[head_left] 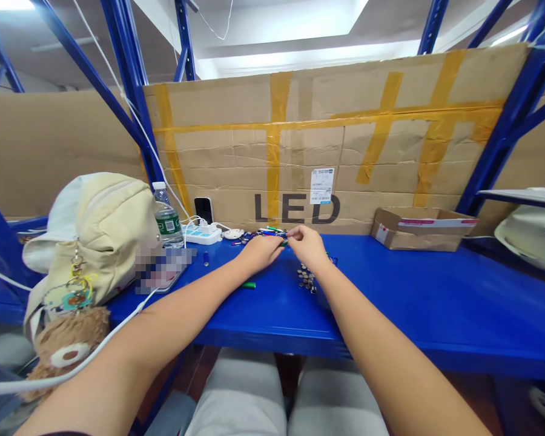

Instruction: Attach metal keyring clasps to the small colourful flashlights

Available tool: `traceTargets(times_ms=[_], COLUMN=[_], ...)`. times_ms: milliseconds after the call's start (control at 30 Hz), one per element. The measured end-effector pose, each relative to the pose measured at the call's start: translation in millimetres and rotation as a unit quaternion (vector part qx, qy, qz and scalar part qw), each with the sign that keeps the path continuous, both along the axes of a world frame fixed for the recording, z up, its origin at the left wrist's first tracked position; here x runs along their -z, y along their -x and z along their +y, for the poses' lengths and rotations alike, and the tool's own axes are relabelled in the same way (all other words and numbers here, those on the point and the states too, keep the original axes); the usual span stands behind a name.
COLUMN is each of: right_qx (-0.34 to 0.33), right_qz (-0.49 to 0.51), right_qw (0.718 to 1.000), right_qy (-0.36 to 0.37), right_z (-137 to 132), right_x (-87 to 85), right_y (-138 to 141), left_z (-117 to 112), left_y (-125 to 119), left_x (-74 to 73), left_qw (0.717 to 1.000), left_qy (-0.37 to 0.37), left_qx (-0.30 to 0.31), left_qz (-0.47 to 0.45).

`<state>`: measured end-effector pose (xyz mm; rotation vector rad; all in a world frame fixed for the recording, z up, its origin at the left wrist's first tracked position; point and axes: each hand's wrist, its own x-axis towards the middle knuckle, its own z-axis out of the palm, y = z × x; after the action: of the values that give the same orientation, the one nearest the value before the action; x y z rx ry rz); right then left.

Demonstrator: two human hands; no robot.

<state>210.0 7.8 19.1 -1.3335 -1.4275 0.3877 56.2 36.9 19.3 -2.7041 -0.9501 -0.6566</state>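
Note:
My left hand (260, 251) and my right hand (307, 247) meet over the middle of the blue table. A small dark-green tube-like piece (284, 243) shows at the fingertips of my left hand, which is closed on it. The fingers of my right hand are pinched together beside it; what they hold is too small to make out. Just behind the hands lies a pile of small blue and green metallic pieces (269, 231). Several small silvery round pieces (306, 278) lie by my right wrist. A green tube (251, 284) rests near my left forearm, and a short blue tube (206, 259) stands farther left.
At the left are a cream backpack (104, 224) with a plush bear (75, 345), a water bottle (167, 218), a phone (170, 280) and a power strip (202, 234). A cardboard tray (418, 236) sits at the back right, before a taped cardboard wall (236, 163). A white cable (113, 342) crosses my left arm.

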Motion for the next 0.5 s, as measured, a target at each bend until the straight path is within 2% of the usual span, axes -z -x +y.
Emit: traceTargets(times_ms=[100, 167, 233, 367, 500], right_qx=[-0.009, -0.044, -0.084, -0.125, -0.117], right_qz=[0.089, 0.131, 0.14, 0.036, -0.094], right_qw=[0.993, 0.983, 0.98, 0.989, 0.988], right_qy=[0.083, 0.119, 0.115, 0.071, 0.042], right_z=[2, 3, 5, 9, 8], right_x=[3.8, 5.1, 5.6, 6.6, 5.1], right_y=[2, 0, -5, -14, -16], left_z=[3, 7, 13, 21, 22], left_y=[2, 4, 6, 13, 17], left_x=[-2.3, -2.7, -2.5, -2.0, -1.8], left_qw=[0.994, 0.995, 0.998, 0.997, 0.994], left_qy=[-0.076, -0.066, -0.022, 0.073, 0.096], left_qx=[-0.04, -0.052, -0.043, 0.01, 0.036], left_qz=[0.065, 0.062, 0.031, -0.023, -0.024])
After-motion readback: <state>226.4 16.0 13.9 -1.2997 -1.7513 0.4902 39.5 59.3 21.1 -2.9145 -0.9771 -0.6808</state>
